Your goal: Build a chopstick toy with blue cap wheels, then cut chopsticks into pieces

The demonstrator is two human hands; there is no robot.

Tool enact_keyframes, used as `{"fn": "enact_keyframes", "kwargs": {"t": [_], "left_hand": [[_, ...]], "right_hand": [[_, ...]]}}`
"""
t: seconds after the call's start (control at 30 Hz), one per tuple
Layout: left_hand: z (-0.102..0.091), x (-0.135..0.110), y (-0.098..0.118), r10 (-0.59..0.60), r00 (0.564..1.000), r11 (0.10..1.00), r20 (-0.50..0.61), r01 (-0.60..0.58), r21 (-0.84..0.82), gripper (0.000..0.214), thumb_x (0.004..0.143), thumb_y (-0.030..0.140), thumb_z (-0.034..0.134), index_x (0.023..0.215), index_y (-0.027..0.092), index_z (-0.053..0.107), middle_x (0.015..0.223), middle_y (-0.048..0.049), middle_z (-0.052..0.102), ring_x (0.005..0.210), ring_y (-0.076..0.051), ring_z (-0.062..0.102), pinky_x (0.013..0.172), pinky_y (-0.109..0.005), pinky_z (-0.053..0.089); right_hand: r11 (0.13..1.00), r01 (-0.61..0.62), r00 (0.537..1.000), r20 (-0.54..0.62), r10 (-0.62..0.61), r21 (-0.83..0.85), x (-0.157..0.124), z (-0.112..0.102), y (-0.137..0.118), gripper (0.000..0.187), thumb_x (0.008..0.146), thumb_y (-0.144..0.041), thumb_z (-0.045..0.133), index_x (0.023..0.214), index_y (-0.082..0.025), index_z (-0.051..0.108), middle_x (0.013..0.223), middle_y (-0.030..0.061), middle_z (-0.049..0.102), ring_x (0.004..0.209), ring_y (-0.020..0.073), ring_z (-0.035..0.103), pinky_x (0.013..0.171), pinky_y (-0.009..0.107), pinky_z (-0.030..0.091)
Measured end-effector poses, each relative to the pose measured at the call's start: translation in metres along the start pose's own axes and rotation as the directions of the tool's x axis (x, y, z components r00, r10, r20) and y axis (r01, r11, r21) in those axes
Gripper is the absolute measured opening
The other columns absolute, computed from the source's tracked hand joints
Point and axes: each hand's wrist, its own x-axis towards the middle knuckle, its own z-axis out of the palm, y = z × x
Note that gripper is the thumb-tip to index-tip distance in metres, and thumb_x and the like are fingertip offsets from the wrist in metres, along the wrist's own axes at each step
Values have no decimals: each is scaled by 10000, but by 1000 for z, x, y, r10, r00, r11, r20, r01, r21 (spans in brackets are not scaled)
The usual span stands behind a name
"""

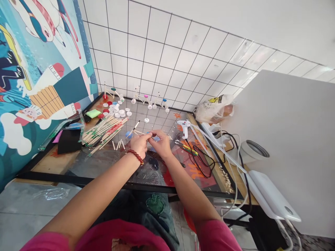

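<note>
Found left hand (pixel 138 143) and right hand (pixel 162 143) fingertip to fingertip over the glass table (pixel 104 164), near its middle. Recorded left thumb and forefinger pinched shut on a thin stick (pixel 151 136). Recorded right fingers curled closed on the same stick from the other side. Noted a blue cap (pixel 156 139) just under the right fingertips; could not resolve any contact between cap and stick. Noted a red bead bracelet (pixel 135 155) on the left wrist.

Handling, as judgement only: rated the stick very light, stiff along its length, and likely to snap under bending. Took it for dry wood, so not slippery. Judged a fingertip pinch near each end the safest hold, with light pressure and no bending load across the middle. Rated the cap light, rigid and smooth, best taken by the rim.

Appearance: logged the stick as slender, straight and pale, mostly hidden by the fingers, with only a short span showing between the hands.

Surroundings: logged a bundle of sticks (pixel 104 129) to the left and a scatter of white and red caps (pixel 116 109) behind it. Saw small stick-and-cap models (pixel 142 98) along the tiled wall. Saw a white glue gun (pixel 184 126) standing just right of the hands, cord trailing off the table edge. Also noted a green pad (pixel 93 113) and a black sheet (pixel 68 141) at far left.
</note>
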Motion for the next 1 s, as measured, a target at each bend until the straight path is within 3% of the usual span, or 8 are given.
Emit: {"fn": "enact_keyframes", "kwargs": {"t": [0.33,0.47,0.63,0.73,0.87,1.0], "left_hand": [[1,1,0,33,999,998,5,-33,59,367,693,150,774,595,198,423,407,118,335,319,-17,234,320,-166,115],[-2,-1,1,36,998,996,47,-40,74,389,646,219,822,588,194,437,417,116,347,322,-13,230,319,-165,121],[-33,-20,11,77,988,989,136,-92,113,334,623,378,822,699,166,575,490,70,494,327,-16,259,321,-162,141],[-60,-28,24,165,977,974,135,-183,135,322,604,311,804,847,166,649,499,84,500,338,-19,272,337,-149,159],[-85,-15,45,367,916,901,161,-393,184,304,651,302,774,911,176,679,533,79,495,384,-34,305,368,-160,213],[-94,17,58,540,806,704,244,-591,394,354,695,347,769,1007,188,723,705,17,605,546,-94,499,461,-204,383]], "right_hand": [[1000,2,1000,-4,-2,17,-1,1,5,125,784,-233,648,878,-227,730,850,22,722,818,196,653,829,336,511],[1000,3,1000,-5,-3,6,-1,0,2,114,805,-247,649,885,-224,727,852,27,723,822,198,652,841,344,508],[1000,7,1000,-19,-7,-12,-1,0,-2,207,813,-335,727,986,-222,726,902,45,740,830,208,662,893,387,498],[999,16,1000,-20,-17,-35,-2,0,-1,356,780,-363,791,1098,-225,708,940,51,745,852,217,675,924,411,486],[1000,12,1000,0,-12,-21,-1,-2,0,288,807,-379,781,1048,-235,718,962,51,752,871,218,688,907,403,493],[998,58,997,57,-57,-18,3,-7,1,146,890,-366,697,963,-245,734,966,48,752,933,218,691,914,393,485]]}}
